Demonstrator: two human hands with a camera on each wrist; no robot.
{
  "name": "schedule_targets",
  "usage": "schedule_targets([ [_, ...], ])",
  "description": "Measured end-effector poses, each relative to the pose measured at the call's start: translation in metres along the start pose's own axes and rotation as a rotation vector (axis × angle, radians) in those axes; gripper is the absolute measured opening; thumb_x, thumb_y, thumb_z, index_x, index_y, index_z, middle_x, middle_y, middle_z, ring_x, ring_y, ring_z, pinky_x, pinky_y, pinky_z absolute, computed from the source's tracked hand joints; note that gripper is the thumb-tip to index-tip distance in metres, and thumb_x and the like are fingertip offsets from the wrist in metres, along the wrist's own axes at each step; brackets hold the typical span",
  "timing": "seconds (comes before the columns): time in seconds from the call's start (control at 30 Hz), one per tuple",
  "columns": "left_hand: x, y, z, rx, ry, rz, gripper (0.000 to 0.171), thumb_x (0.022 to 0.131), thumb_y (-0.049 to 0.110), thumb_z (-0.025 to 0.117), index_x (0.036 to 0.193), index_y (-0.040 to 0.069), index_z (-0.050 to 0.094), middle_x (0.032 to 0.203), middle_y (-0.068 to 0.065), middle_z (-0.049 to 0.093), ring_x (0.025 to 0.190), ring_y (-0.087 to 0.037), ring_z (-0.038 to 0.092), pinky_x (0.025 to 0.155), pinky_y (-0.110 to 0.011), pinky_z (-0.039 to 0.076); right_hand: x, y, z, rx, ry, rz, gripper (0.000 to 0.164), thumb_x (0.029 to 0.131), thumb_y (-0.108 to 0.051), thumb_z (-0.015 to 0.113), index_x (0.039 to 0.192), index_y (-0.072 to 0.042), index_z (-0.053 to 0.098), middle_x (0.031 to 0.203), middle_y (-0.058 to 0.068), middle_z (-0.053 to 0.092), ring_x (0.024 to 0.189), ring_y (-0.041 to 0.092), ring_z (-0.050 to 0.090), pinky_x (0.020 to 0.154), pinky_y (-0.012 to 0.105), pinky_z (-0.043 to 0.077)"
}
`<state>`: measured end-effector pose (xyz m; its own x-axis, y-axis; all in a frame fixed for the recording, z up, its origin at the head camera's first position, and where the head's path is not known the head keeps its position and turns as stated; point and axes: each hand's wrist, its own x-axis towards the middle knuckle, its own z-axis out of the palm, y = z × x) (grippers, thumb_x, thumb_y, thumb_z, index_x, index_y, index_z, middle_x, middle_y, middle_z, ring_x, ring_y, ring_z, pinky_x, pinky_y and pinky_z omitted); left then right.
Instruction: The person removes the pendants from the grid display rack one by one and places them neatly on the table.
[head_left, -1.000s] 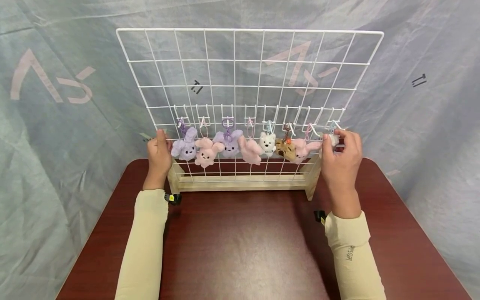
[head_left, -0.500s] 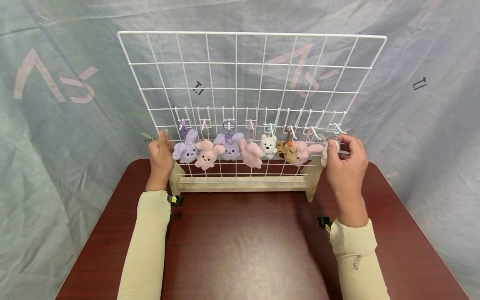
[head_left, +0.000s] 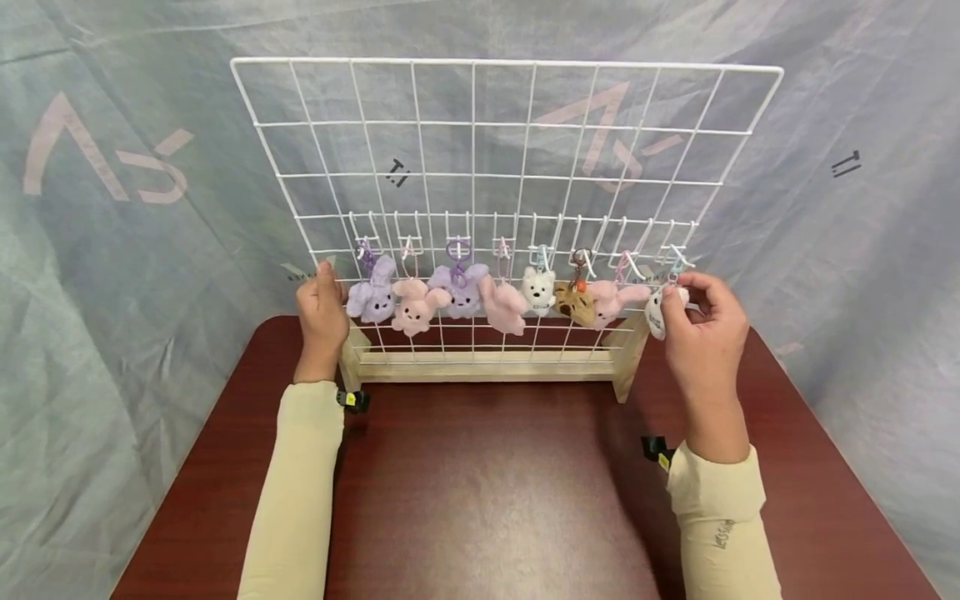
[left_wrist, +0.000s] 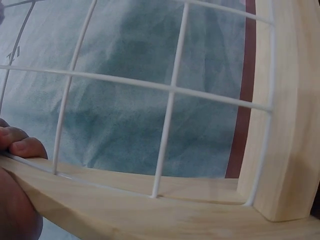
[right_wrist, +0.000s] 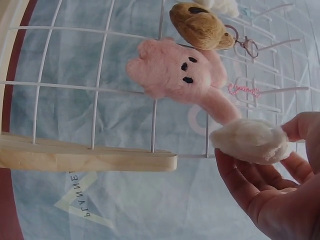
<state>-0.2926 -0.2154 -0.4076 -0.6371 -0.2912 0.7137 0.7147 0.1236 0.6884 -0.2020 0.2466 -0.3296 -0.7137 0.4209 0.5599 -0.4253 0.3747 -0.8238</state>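
Observation:
My right hand [head_left: 707, 337] pinches a small white plush keychain [head_left: 657, 315] between thumb and fingers at the far right of a white wire grid rack [head_left: 472, 125]. Its light blue strap [head_left: 677, 265] hangs at the last hook. In the right wrist view the white plush [right_wrist: 250, 141] lies against the fingertips, close to the ear of a pink bunny plush [right_wrist: 175, 70]. On the opposite side, my left hand [head_left: 322, 310] grips the left edge of the rack. The left wrist view has those fingers [left_wrist: 27, 147] curled round a wooden post [left_wrist: 150, 215] of the stand.
Along the hook row hang a purple bunny plush [head_left: 372, 293], a white bear plush [head_left: 537, 290], a brown plush [head_left: 574, 304] and several others. A wooden base bar [head_left: 483, 368] stands on the dark red table [head_left: 487, 483]. Grey cloth [head_left: 862, 292] hangs behind.
My right hand has shifted slightly right and down with the white plush, which has turned so dark marks on it show. The left hand keeps its grip on the stand.

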Motion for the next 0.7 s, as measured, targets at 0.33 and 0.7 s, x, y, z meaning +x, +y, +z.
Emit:
schedule_targets([
  [0.33, -0.0017, 0.0022, 0.0046, 0.001, 0.031, -0.002, 0.069, 0.114, 0.026, 0.044, 0.055, -0.005, 0.027, 0.049, 0.011, 0.026, 0.045, -0.005, 0.021, 0.055, -0.023, 0.025, -0.0001, -0.0036, -0.0039, 0.135, 0.006, 0.036, 0.009, 0.096, 0.0, 0.065, 0.099, -0.004, 0.072, 0.093, -0.008, 0.077, 0.081, 0.003, 0.073, 0.068, 0.011, 0.055],
  [0.7, -0.0025, 0.0008, 0.0021, 0.048, 0.047, 0.0, 0.067, 0.114, 0.025, 0.045, 0.056, -0.003, 0.029, 0.05, 0.013, 0.029, 0.045, -0.003, 0.023, 0.056, -0.022, 0.027, -0.004, -0.0071, -0.0044, 0.303, -0.048, -0.015, 0.009, 0.095, 0.006, 0.063, 0.1, 0.012, 0.066, 0.092, 0.0, 0.077, 0.077, 0.006, 0.074, 0.06, 0.013, 0.053],
])
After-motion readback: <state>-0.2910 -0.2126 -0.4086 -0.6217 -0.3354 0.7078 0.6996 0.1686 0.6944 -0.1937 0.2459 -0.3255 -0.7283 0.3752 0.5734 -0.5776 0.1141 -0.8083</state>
